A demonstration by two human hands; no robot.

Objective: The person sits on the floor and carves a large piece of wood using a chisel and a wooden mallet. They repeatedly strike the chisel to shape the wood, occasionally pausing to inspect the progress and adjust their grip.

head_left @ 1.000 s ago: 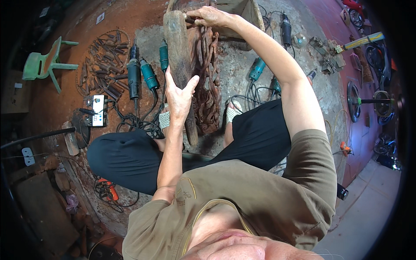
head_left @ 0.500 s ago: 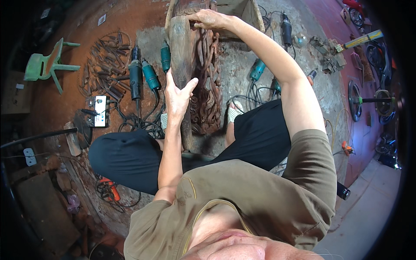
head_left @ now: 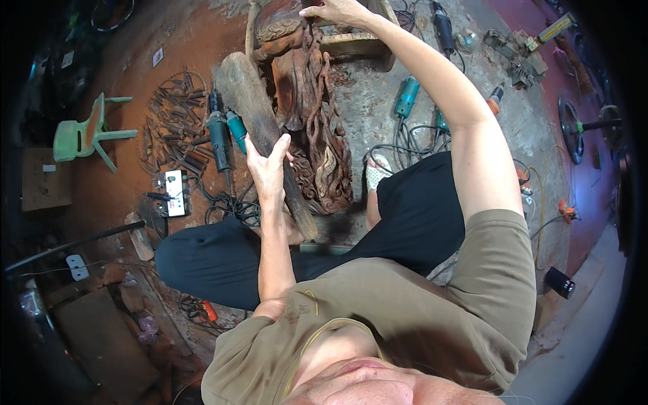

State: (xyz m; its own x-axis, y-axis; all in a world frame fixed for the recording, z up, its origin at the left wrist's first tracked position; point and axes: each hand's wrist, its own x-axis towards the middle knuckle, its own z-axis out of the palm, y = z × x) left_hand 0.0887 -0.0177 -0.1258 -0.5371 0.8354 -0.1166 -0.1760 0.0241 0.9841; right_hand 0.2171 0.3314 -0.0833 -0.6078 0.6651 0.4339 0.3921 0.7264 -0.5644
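Note:
A long, worn wooden plank (head_left: 246, 88) lies slanted beside the carving, its lower end near my legs. My left hand (head_left: 268, 169) grips it along its middle, thumb raised on one side and fingers partly hidden on the other. To its right, a dark reddish-brown wood carving (head_left: 307, 101) with twisted root-like strands leans against a wooden frame. At the top edge of the head view, my right hand (head_left: 341, 13) reaches to the carving's upper end and appears closed on it; some fingers are cut off by the picture's edge.
Left of the plank are teal power tools (head_left: 236, 128), tangled cords and a pile of carving chisels (head_left: 175, 115). A green plastic chair (head_left: 88, 135) stands farther left, above a white power strip (head_left: 175, 192). Another teal tool (head_left: 407, 98) lies on the right. The wooden frame (head_left: 358, 46) stands behind.
The plank has tilted, its top swinging left away from the carving, uncovering more of the carving's front. My right hand has moved farther away, up to the view's top edge.

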